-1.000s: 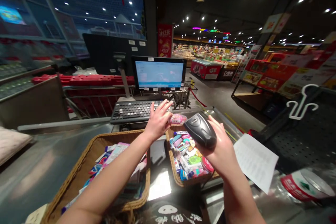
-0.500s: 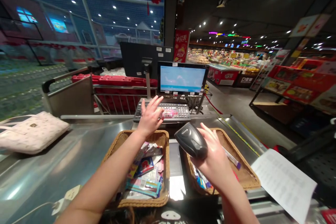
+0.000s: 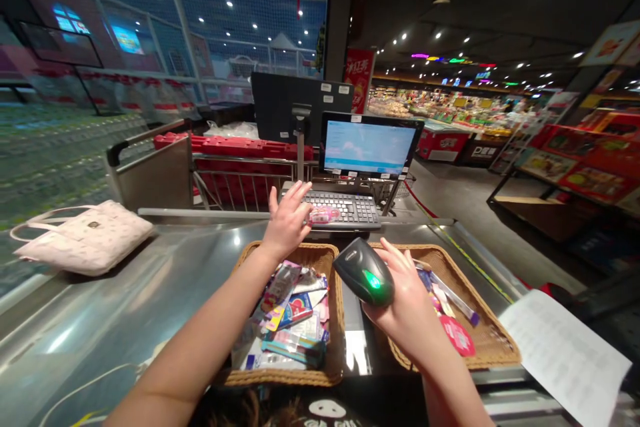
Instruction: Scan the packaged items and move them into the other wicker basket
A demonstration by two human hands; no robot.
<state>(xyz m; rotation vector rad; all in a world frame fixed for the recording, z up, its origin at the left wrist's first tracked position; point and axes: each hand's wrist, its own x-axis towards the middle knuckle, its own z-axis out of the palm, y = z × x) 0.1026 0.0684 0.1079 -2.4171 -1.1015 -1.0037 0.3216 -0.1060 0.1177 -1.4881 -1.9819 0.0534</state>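
Fingers fanned, the person's left hand (image 3: pixel 288 221) is holding a small pink plastic package (image 3: pixel 325 215) in front of a black keyboard (image 3: pixel 364 208); the right hand (image 3: pixel 406 300) is gripping a rounded black plastic barcode scanner (image 3: pixel 363 267), glowing green, above two brown woven baskets (image 3: pixel 341 327) containing colourful packets (image 3: pixel 300 310).

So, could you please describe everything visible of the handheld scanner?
The scanner is black, smooth and plastic-looking, with a rounded head and a green light glowing on top. Its front points to the view's upper left. The right hand grips it, hiding its handle, above the counter near the gap between the wicker baskets.
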